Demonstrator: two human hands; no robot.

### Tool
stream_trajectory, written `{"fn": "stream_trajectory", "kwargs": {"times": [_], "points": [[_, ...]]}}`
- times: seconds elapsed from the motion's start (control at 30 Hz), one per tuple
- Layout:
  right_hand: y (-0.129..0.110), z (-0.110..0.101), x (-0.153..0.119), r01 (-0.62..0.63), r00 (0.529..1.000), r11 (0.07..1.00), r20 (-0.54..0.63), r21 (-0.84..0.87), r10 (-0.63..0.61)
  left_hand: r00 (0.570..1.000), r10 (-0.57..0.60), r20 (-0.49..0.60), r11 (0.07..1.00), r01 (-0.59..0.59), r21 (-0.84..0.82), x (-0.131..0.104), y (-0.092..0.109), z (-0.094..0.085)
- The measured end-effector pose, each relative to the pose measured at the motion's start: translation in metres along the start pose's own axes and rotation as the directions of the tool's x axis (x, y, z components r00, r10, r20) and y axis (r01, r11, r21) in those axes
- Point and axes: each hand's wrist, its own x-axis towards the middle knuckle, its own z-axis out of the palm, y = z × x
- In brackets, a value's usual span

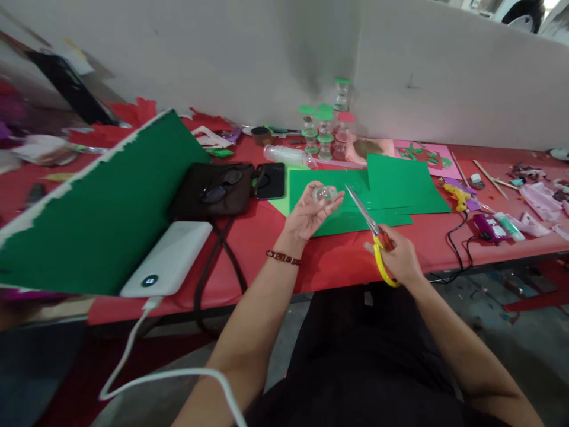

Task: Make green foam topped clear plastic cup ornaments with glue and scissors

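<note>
Head: scissors (371, 223) in right grip (403, 258)

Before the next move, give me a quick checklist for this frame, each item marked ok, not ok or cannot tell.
1. Clear plastic cup held in the left grip: ok.
2. Scissors held by the handles in the right grip: ok.
3. Scissor tip safely clear of the left fingertips: cannot tell; they look close, depth unclear.
4. Green sheets lying separately: not ok, they overlap.
5. Yellow glue gun switched off: cannot tell.
</note>
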Motion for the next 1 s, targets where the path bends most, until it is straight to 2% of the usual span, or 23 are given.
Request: {"fn": "stream_trajectory", "kwargs": {"times": [0.1, 0.2, 0.3, 0.4, 0.6, 0.7, 0.8, 1.0], "points": [[0.001, 0.004, -0.006, -0.006, 0.997, 1.000, -0.073, 0.009, 0.007, 0.998, 0.019, 0.062, 0.998, -0.023, 0.055, -0.001, -0.004, -0.001], [0.002, 0.007, -0.009, -0.032, 0.996, 0.999, -0.085, 0.035, 0.035, 0.996, 0.027, 0.082, 0.990, -0.038, 0.138, -0.001, -0.009, -0.001], [0.003, 0.007, -0.011, -0.072, 0.995, 0.994, -0.066, 0.084, 0.078, 0.996, 0.060, 0.064, 0.973, -0.073, 0.218, 0.002, -0.013, -0.002], [0.005, 0.006, -0.014, -0.082, 0.995, 0.995, -0.055, 0.062, 0.086, 0.995, 0.098, 0.025, 0.960, -0.101, 0.259, 0.004, -0.016, -0.005], [0.016, 0.003, -0.020, -0.137, 0.989, 0.990, -0.061, -0.016, 0.136, 0.998, 0.057, 0.018, 0.973, -0.060, 0.224, 0.008, -0.018, -0.006], [0.022, 0.002, -0.021, -0.150, 0.986, 0.989, -0.070, -0.008, 0.149, 1.000, 0.007, 0.027, 0.985, -0.011, 0.174, 0.009, -0.017, -0.006], [0.025, 0.005, -0.022, -0.163, 0.984, 0.986, -0.069, 0.017, 0.164, 0.999, -0.034, -0.007, 0.981, 0.035, 0.191, 0.011, -0.017, -0.006], [0.028, 0.015, -0.026, -0.160, 0.986, 0.986, -0.049, 0.042, 0.162, 0.999, -0.027, -0.032, 0.980, 0.033, 0.197, 0.011, -0.019, -0.010]]}}
